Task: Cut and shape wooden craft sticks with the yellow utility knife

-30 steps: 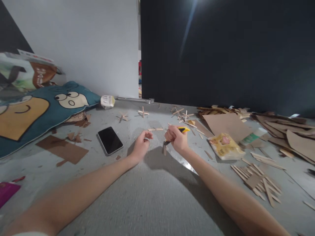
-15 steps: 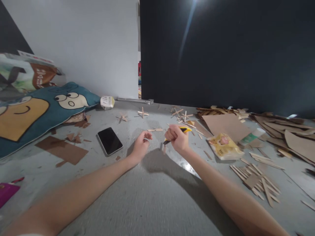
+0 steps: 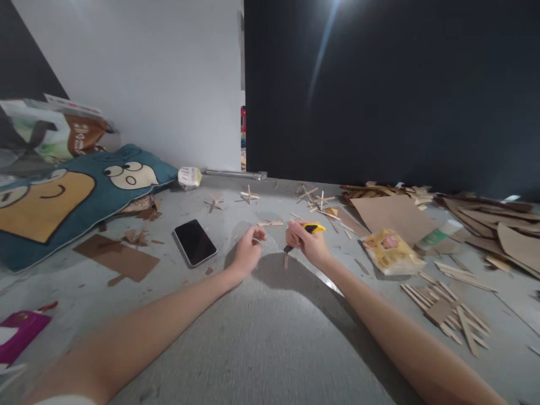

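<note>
A yellow and black utility knife [image 3: 314, 228] is gripped in my right hand [image 3: 310, 245], its dark front end pointing down toward the table. Just below that end lies a short piece of wooden stick [image 3: 286, 261]; whether the blade touches it I cannot tell. My left hand [image 3: 247, 253] rests on the table to the left, fingers loosely curled and apart, with nothing visible in them. Beyond and between both hands lies a flat wooden stick [image 3: 270, 224]. Farther back are small crossed-stick pieces [image 3: 248, 195], some standing up from the table.
A black-screened phone [image 3: 194, 242] lies left of my left hand, near brown cardboard [image 3: 118, 257] and a blue cushion [image 3: 139, 194]. On the right are a yellow tissue pack [image 3: 391, 253], a glue stick [image 3: 439, 234], loose sticks [image 3: 466, 329] and cardboard sheets [image 3: 386, 219].
The view has turned slightly left, so everything sits a little farther right. The knife in my right hand has tilted a little, and less of its silver blade shows. My left hand looks much the same.
</note>
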`<state>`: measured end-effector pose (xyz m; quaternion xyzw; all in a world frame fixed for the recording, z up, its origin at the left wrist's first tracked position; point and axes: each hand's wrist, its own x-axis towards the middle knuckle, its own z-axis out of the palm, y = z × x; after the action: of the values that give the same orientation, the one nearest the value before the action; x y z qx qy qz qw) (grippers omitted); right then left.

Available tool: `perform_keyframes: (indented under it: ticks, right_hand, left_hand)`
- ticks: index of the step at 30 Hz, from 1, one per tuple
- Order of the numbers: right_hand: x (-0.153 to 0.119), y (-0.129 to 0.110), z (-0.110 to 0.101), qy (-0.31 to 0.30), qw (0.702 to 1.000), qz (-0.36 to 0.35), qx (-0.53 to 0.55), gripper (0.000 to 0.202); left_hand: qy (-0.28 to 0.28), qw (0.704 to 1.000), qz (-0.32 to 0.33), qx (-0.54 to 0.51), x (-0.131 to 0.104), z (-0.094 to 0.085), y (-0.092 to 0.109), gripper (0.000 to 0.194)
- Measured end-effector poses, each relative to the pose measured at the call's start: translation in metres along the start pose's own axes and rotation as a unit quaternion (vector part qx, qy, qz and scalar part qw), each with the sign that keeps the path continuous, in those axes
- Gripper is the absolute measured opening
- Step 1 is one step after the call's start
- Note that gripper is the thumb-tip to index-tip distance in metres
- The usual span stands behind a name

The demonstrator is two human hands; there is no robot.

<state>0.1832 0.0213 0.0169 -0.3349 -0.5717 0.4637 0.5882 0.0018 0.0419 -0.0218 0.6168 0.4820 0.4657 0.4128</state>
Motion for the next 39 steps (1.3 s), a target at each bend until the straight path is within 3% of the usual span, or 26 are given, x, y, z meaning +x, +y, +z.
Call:
perform_keyframes:
  ticks: [4,9,13,18,22,26,30,35,39]
  right_hand:
    - [0.001,-0.007,-0.017,-0.032,0.994,-0.007,-0.103,0.047]
    - [-0.002,0.0,-0.03,-0.045,0.945,-0.032,-0.322,0.038]
    - [-0.018,0.007,-0.031,0.023,0.95,-0.005,-0.312,0.045]
    - [-0.039,0.009,-0.035,0.026,0.955,-0.036,-0.294,0.044]
    - [-0.046,0.012,-0.04,0.046,0.951,-0.062,-0.3,0.042]
    - [-0.045,0.016,-0.04,0.062,0.949,-0.051,-0.305,0.043]
    - [-0.044,0.016,-0.039,0.032,0.944,-0.061,-0.322,0.04]
    - [-0.045,0.017,-0.04,-0.004,0.934,-0.082,-0.346,0.036]
    - [-0.046,0.015,-0.04,-0.001,0.926,-0.101,-0.364,0.035]
  left_hand:
    - [0.004,1.0,-0.002,0.012,-0.001,0.002,0.0,0.038]
    - [0.005,1.0,0.002,0.014,-0.002,0.004,0.0,0.037]
    - [0.044,0.998,0.013,0.048,-0.001,0.005,-0.003,0.034]
    - [0.096,0.993,0.014,0.073,0.001,0.003,-0.01,0.025]
    - [0.031,0.977,0.096,0.189,-0.002,0.0,-0.012,0.018]
    - [-0.078,0.916,0.173,0.352,-0.007,-0.003,-0.005,0.017]
    - [-0.092,0.88,0.162,0.436,-0.008,-0.004,0.003,0.018]
    - [-0.104,0.885,0.12,0.437,-0.003,-0.005,0.005,0.014]
    - [-0.11,0.875,0.128,0.453,-0.001,-0.006,-0.001,0.015]
